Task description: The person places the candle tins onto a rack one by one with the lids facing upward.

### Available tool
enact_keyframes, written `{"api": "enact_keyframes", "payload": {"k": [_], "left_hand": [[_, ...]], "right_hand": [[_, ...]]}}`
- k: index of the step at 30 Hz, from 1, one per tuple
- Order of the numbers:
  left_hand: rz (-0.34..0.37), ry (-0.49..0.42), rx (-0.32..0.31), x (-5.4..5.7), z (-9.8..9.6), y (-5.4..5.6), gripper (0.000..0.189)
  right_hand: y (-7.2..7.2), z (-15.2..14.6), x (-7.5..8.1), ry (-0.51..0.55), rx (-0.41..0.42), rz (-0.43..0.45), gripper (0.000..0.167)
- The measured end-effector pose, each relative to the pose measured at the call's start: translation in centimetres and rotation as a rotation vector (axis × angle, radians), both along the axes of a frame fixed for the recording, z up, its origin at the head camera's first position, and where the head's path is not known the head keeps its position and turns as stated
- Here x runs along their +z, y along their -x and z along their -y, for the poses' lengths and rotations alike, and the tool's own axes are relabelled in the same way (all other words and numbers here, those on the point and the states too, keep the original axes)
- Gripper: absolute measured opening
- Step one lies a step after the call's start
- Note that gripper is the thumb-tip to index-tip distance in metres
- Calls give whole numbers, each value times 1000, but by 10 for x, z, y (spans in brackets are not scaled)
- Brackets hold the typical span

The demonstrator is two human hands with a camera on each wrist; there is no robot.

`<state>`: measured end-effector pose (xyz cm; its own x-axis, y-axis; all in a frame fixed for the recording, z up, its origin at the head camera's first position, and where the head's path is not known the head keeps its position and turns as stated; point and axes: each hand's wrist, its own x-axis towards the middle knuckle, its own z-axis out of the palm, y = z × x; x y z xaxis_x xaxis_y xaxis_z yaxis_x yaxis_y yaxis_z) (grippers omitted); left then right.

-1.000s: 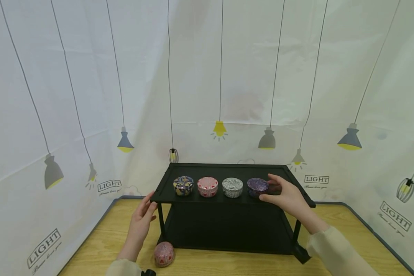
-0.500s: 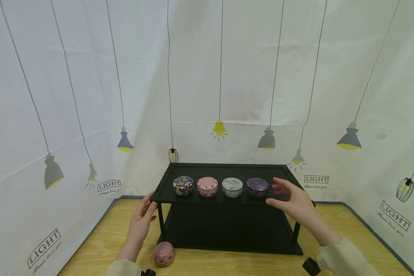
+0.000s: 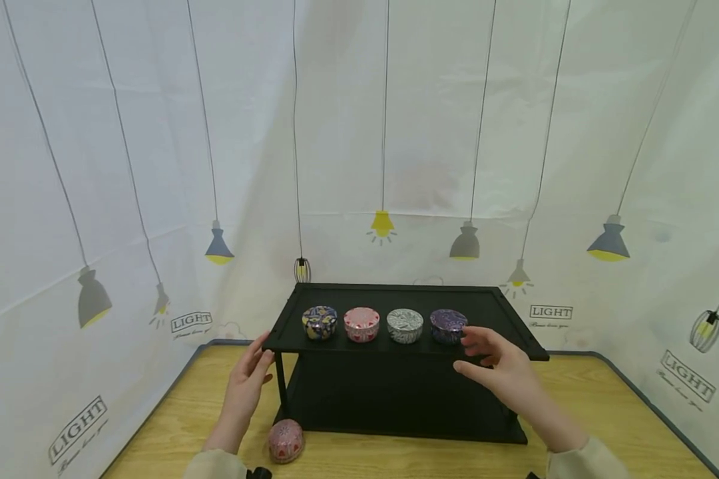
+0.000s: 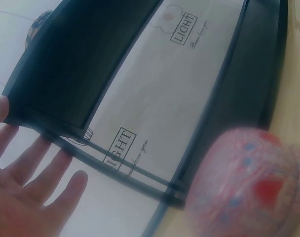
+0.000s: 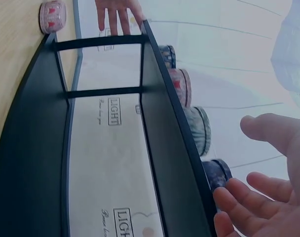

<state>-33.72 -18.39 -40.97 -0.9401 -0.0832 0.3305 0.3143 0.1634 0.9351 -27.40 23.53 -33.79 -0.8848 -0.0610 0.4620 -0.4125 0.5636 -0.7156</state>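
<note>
Across the top of a black two-tier shelf (image 3: 395, 296) stands a row of round lidded tins: a blue-and-yellow tin (image 3: 319, 323), a pink tin with red hearts (image 3: 361, 324), a silver leaf-patterned tin (image 3: 404, 326) and a purple tin (image 3: 448, 326). My right hand (image 3: 503, 372) hovers at the shelf's front edge by the purple tin, fingers relaxed, thumb apart, holding nothing. At the shelf's left front corner my left hand (image 3: 245, 382) rests with fingers at the edge; the left wrist view shows its fingers (image 4: 36, 158) extended against the frame.
Another pink patterned tin (image 3: 285, 440) sits on the wooden table (image 3: 395, 459) by the shelf's left front foot. The lower tier (image 3: 389, 399) is a black panel under the top. Behind hangs a white cloth (image 3: 347, 133) printed with lamps.
My right hand has drawn away from the purple tin, first rightward, then down and toward me to the shelf's front edge. The tins and my left hand stay in place.
</note>
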Motion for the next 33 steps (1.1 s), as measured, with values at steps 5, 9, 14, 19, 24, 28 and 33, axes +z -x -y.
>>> {"api": "enact_keyframes", "payload": {"k": [5,9,14,19,24,28,33], "left_hand": [[5,4,5,2,-1,0,49],[4,-2,3,3,-2,1,51],[7,-6,-2,3,-1,1,50],[9,-1,-3,1,-1,0,50],[12,-1,-4,0,0,0,50],[13,-10,-9,-1,0,1,50],[9,-12,-6,0,-1,2,50]], "right_hand": [[0,6,-5,36,31,-9,50],[-2,11,-6,49,47,-7,49],[-5,15,-9,65,68,16,43],[-5,23,-16,75,93,64,37],[-3,34,-26,69,139,114,35],[-1,43,-32,41,181,123,35],[1,51,-35,18,217,139,34]]}}
